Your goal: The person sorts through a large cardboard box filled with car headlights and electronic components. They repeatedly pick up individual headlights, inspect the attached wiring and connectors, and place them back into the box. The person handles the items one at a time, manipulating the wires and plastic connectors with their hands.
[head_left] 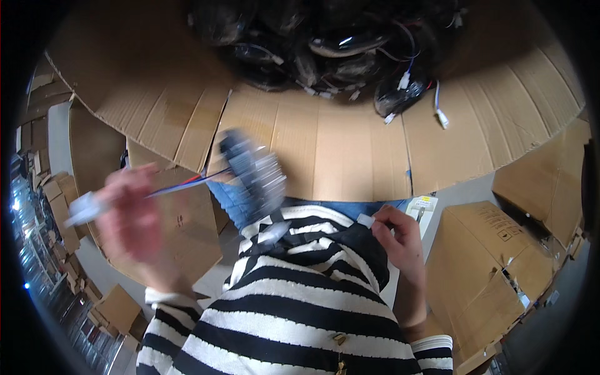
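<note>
My left hand (134, 215), smeared by motion, is closed round a bundle of red and blue wires (181, 185) with a white plug (86, 209) sticking out past the fingers. The wires run right to a dark, oblong part with shiny clear wrapping (253, 172), blurred in front of the cardboard. Below that part, a pale blurred piece (274, 233) shows against my striped top. Thumb and fingers of my right hand (401, 240) pinch a small whitish piece (365, 220) near my waist; its exact kind cannot be made out.
A big cardboard surface (350, 147) spans the front, with several black wrapped parts (350, 44) and their white-plugged wires piled at its far side. Cartons stand at the right (484, 240) and left (181, 219). More boxes (115, 309) lie farther left.
</note>
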`<state>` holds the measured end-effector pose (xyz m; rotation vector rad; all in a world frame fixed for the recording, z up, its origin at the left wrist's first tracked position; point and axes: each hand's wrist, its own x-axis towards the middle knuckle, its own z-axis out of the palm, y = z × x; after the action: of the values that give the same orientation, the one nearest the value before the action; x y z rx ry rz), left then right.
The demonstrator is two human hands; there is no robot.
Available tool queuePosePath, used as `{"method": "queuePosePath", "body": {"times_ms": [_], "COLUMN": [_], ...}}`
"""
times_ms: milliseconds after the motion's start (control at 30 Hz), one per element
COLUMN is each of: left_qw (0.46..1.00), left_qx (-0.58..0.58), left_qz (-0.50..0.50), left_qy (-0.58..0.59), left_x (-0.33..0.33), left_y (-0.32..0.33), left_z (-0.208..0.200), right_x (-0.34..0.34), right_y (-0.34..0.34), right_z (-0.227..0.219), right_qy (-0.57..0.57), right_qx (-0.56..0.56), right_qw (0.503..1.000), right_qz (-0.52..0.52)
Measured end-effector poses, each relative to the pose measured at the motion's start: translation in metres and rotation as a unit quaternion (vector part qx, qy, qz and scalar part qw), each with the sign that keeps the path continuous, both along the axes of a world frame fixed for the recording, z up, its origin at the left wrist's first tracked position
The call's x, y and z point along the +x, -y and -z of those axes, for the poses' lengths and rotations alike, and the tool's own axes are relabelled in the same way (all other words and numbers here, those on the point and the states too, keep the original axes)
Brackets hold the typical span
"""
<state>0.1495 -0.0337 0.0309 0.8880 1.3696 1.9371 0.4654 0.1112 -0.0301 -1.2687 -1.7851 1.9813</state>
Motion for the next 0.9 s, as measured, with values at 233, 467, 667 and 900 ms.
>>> {"method": "queuePosePath", "body": {"times_ms": [233,467,667,900], "left_qw": [0.878,0.842,0.83,0.726], "left_qx": [-0.043,-0.351,-0.278,-0.145], "left_qz": [-0.325,-0.358,-0.307,0.103], "left_qy": [-0.35,-0.199,-0.374,-0.664], "left_x": [-0.159,-0.241,-0.071,0.053], "left_y": [0.17,0.222,-0.007,-0.267], "left_z": [-0.094,0.086,0.033,0.035], "right_x": [-0.004,-0.011,-0.005,0.0], "right_y": [0.002,0.005,0.005,0.002], "right_z": [-0.005,-0.008,-0.005,-0.011], "right_qy": [-0.012,-0.012,-0.021,-0.016], "right_qx": [-0.015,0.033,0.038,-0.004], "right_qw": [0.999,0.998,0.998,1.0], "right_qz": [-0.028,-0.059,-0.042,-0.024]}}
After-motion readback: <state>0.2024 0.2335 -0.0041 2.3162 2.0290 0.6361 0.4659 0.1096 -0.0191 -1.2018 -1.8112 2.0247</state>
